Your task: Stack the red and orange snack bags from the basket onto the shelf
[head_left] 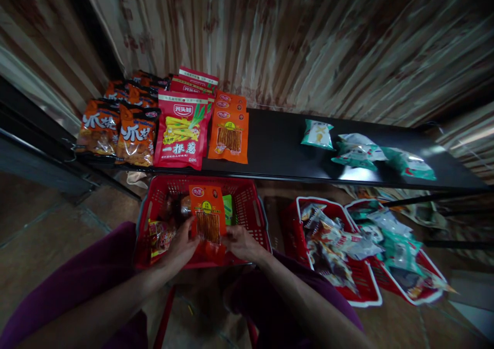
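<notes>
Between my two hands is an orange snack packet (208,212) with brown sticks printed on its front, held upright over a red plastic basket (252,205). My left hand (185,241) grips its left edge, and my right hand (240,242) pinches the lower right edge. Inside the basket lie a red and yellow packet (159,236) at the left and a green packet (228,209) behind the held one. On the black shelf (274,143) just beyond, similar orange packets (230,135) stand in a row beside pink-red snack bags (181,133).
Black and orange snack bags (136,133) fill the shelf's left end. Several green and white bags (357,151) lie toward its right. Two more red baskets with white rims, a nearer one (365,302) and a farther one (434,297), stand on the floor at right, full of packets.
</notes>
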Demonstrator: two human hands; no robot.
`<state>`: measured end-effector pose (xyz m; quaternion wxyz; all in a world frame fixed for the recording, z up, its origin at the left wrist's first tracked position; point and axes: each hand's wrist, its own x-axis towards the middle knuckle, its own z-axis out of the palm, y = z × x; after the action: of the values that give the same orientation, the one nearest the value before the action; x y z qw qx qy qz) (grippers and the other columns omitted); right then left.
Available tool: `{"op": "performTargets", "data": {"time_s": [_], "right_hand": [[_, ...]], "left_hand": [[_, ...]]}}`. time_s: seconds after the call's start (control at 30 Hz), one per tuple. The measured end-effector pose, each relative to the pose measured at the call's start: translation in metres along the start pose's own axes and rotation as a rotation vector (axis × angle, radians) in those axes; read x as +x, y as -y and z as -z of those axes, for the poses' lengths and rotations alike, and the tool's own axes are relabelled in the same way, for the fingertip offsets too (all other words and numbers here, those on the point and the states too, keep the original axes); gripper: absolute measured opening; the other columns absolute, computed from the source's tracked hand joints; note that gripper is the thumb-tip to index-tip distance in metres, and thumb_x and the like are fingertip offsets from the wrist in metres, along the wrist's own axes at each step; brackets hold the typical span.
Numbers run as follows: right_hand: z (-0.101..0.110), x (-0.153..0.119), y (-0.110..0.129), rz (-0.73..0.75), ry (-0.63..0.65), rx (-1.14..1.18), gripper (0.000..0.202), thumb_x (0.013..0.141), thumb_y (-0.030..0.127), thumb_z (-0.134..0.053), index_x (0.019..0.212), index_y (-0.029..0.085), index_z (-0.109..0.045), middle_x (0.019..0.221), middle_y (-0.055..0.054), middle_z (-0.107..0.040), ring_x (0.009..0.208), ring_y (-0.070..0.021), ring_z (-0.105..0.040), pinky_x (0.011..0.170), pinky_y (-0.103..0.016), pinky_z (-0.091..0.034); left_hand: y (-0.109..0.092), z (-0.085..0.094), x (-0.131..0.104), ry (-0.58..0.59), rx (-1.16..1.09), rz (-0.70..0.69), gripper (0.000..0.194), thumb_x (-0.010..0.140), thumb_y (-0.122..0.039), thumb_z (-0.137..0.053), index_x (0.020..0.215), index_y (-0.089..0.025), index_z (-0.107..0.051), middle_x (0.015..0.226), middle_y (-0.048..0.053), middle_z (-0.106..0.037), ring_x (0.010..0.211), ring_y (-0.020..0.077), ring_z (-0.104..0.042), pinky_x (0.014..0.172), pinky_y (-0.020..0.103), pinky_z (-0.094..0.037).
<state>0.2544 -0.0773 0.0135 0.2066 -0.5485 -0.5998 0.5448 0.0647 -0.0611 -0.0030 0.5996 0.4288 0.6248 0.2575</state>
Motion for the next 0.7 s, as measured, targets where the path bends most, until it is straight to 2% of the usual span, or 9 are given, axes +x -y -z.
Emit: {"op": "performTargets", "data": {"time_s": [0.1,0.23,0.33,0.47,0.6,0.7], "right_hand": [[-0.002,0.004,0.005,0.017,-0.017,-0.007,0.02,0.071,0.01,-0.044,0.066,0.013,-0.064,0.061,0.002,-0.056,0.056,-0.0085,-0.047,0.052,-0.018,-0.037],[-0.003,0.008,0.008,0.014,0.015,-0.022,0.019,0.072,0.009,-0.045,0.068,0.014,-0.063,0.061,0.002,-0.057,0.056,-0.0085,-0.048,0.054,-0.018,-0.039],[-0.008,0.009,0.007,0.063,-0.088,-0.183,0.018,0.071,0.006,-0.044,0.07,0.015,-0.06,0.062,0.002,-0.057,0.056,-0.009,-0.048,0.057,-0.019,-0.041],[-0.02,0.006,0.008,0.141,-0.184,-0.385,0.015,0.073,0.006,-0.046,0.076,0.014,-0.058,0.073,-0.005,-0.061,0.064,-0.0124,-0.054,0.066,-0.024,-0.047],[-0.032,0.003,0.016,0.175,-0.125,-0.508,0.021,0.078,0.008,-0.044,0.094,0.011,-0.059,0.091,-0.012,-0.064,0.082,-0.0179,-0.061,0.08,-0.031,-0.05],[-0.039,0.003,0.022,0.177,-0.038,-0.672,0.027,0.08,0.009,-0.045,0.104,0.007,-0.058,0.1,-0.018,-0.064,0.093,-0.0219,-0.062,0.085,-0.034,-0.051]], "left_hand": [[-0.005,0.004,0.0,0.036,0.029,0.02,0.045,0.068,-0.018,-0.064,0.113,-0.019,-0.056,0.134,0.013,-0.051,0.125,0.0261,-0.045,0.102,0.037,-0.036],[-0.007,0.011,0.002,0.03,0.105,0.019,0.045,0.071,-0.024,-0.062,0.116,-0.017,-0.057,0.132,0.014,-0.054,0.121,0.027,-0.049,0.104,0.039,-0.033],[-0.008,0.014,0.003,0.069,0.065,0.016,0.049,0.076,-0.034,-0.059,0.121,-0.015,-0.056,0.134,0.014,-0.052,0.124,0.0273,-0.048,0.106,0.039,-0.032],[-0.016,0.014,-0.001,0.157,-0.065,0.045,0.059,0.074,-0.047,-0.064,0.125,-0.021,-0.054,0.143,0.009,-0.044,0.133,0.0266,-0.037,0.109,0.037,-0.029],[-0.017,0.009,-0.003,0.186,-0.121,0.078,0.068,0.069,-0.051,-0.068,0.128,-0.022,-0.053,0.147,0.008,-0.038,0.138,0.0271,-0.028,0.113,0.038,-0.021],[-0.008,0.004,0.0,0.187,-0.153,0.154,0.068,0.067,-0.053,-0.07,0.125,-0.02,-0.057,0.144,0.01,-0.042,0.137,0.0286,-0.03,0.113,0.04,-0.02]]}}
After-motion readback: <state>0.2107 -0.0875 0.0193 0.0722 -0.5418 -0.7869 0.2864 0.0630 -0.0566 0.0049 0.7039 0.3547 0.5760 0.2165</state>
